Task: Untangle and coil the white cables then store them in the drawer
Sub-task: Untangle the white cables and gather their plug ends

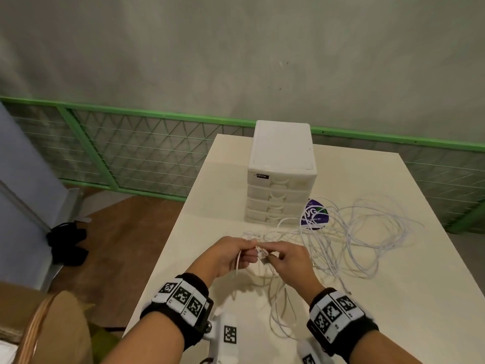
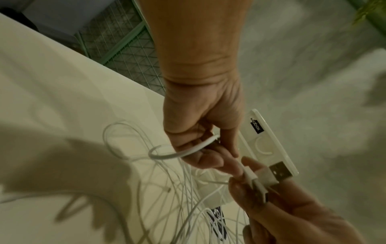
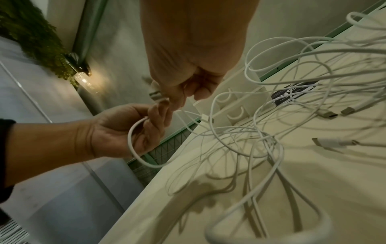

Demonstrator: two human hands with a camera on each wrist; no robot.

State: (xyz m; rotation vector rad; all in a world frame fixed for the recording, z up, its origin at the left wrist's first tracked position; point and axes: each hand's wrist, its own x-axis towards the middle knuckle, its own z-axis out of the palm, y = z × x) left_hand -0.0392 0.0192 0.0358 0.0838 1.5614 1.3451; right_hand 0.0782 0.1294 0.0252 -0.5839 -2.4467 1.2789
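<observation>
The desk (image 1: 393,298) carries the shut drawer box (image 1: 282,174); the white cables (image 1: 367,237) sprawl tangled beside it, none coiled or stored, so nearly everything remains; my left hand (image 1: 231,254) curls round one strand, while my right hand (image 1: 291,261) pinches its USB plug (image 2: 279,171) just above the desk.

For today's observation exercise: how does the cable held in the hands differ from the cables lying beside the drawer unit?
The held cable is lifted, pinched by the left hand and right hand; the loose cables lie on the table. The held one is singled out; the loose ones sprawl tangled. Both are white.
</observation>
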